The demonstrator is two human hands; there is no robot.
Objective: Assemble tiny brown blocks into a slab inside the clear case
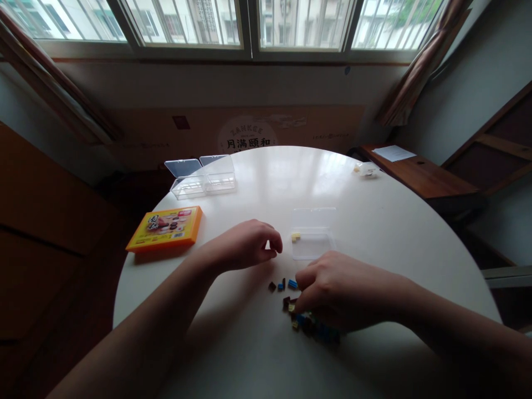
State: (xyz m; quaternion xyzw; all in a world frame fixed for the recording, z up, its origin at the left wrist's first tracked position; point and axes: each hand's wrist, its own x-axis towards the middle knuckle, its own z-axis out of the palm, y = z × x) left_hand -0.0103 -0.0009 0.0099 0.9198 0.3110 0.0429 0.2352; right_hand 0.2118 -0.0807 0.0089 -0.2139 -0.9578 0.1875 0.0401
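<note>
Bricks [300, 319], small and mixed in brown, blue and yellow, lie in a loose pile on the white table [233, 343], under and beside the right hand [330, 288]. Its fingers are bent down at the pile's edge; whether they pinch a brick, I cannot tell (the knuckles hide the tips). A few strays, including a blue brick [292, 284], lie just beyond the pile. The left hand [253, 242] hangs over the table beyond them, its fingers loosely curled and released. Near it, a clear box [318, 249] stands with its lid open, yellow bricks [295, 237] in its left corner. An orange case [164, 228] lies flat toward the left edge. Farther off, two joined clear boxes [203, 185] have raised lids, and a plastic bag [368, 170] rests at the far right. Past the table are a carton [324, 124] and the window [187, 25].
</note>
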